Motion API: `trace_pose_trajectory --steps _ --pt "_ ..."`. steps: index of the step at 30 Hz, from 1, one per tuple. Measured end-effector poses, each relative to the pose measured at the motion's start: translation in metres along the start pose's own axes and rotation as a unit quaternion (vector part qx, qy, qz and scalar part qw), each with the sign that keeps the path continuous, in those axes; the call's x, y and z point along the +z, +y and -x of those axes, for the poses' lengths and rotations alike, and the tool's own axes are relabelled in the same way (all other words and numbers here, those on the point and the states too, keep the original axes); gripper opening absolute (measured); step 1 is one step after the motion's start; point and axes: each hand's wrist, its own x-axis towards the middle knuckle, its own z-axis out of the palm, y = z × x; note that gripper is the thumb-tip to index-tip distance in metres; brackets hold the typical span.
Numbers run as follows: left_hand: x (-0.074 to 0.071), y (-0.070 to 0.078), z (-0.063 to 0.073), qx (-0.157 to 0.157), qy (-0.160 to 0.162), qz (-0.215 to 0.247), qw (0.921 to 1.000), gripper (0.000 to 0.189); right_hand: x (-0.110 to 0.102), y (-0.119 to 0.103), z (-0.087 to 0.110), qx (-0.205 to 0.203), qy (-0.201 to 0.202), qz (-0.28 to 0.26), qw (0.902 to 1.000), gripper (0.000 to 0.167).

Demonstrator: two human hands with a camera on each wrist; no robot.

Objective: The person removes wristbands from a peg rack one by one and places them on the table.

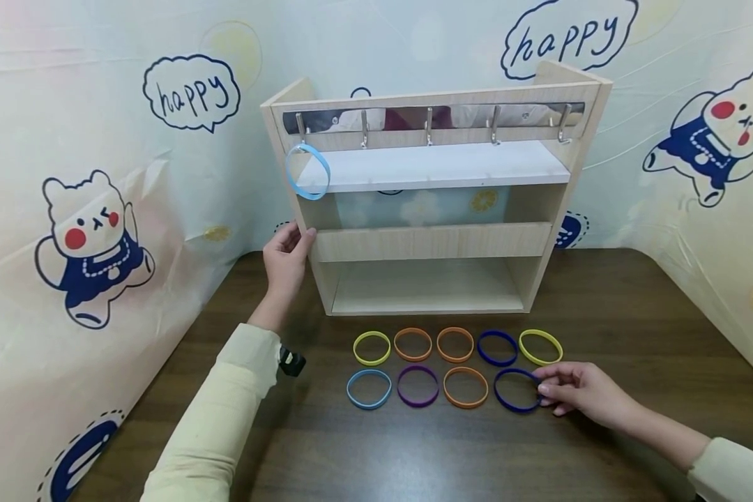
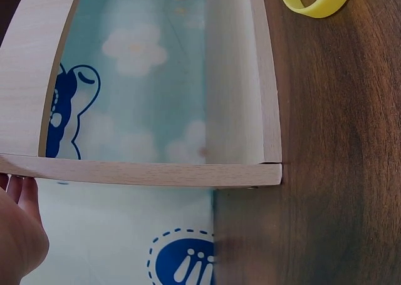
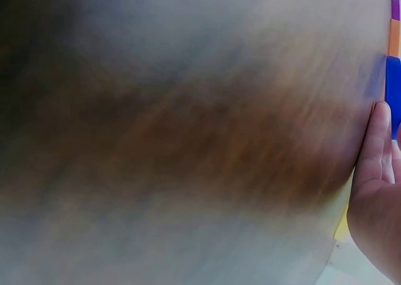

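My left hand [image 1: 288, 258] grips the left side panel of a pale wooden shelf rack [image 1: 433, 242], thumb at the front edge and fingers behind. In the left wrist view its fingers [image 2: 28, 197] press against the panel. A light blue silicone wristband [image 1: 314, 197] hangs from the leftmost metal hook. At the right end of the front row, my right hand [image 1: 580, 390] pinches the edge of a dark blue wristband [image 1: 517, 410]. The right wrist view catches that blue band [image 3: 393, 91] only at its right margin, beside the fingers.
Two rows of wristbands lie before the rack. The back row has a yellow [image 1: 371, 363], two orange, a dark blue [image 1: 498, 364] and another yellow band [image 1: 542, 363]. Light blue [image 1: 369, 406], purple [image 1: 417, 404] and orange [image 1: 466, 405] bands lie in front. Four hooks hold no band.
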Motion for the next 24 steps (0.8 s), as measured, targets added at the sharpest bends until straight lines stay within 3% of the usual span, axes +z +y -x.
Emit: trace_pose_trajectory --steps 24 --pt "-0.0004 0.0009 0.0009 0.003 -0.002 -0.004 1.0000 0.032 -0.0034 -0.0061 -0.0008 0.013 -0.010 -0.006 0.9998 0.036"
